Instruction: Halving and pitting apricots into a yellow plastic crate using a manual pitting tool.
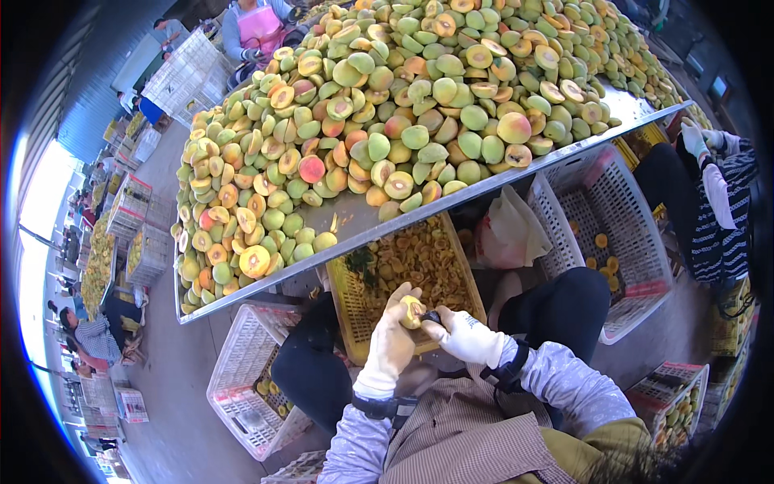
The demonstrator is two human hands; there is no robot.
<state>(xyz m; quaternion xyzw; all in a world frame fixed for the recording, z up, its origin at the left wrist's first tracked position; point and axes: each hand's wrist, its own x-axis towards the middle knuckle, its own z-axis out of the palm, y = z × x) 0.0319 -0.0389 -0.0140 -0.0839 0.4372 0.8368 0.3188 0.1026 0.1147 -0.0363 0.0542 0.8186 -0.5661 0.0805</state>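
Note:
My gloved left hand (387,339) holds a yellow peach half (411,310) between fingers and thumb, above a yellow plastic crate (347,298) with a heap of cut yellow scraps and some green bits inside. My gloved right hand (468,339) grips a small dark-handled tool (432,317) whose working end is at the fruit. Beyond both hands, a sloping metal table (363,215) carries a big heap of green, yellow and blushed peaches (387,113), many of them halved.
White crates with fruit halves stand at my left (234,379) and right (641,306), another (673,379) at lower right. A pale bag (508,230) sits under the table. Co-workers sit at far right (693,210), beyond the table (254,24) and along the left (105,331).

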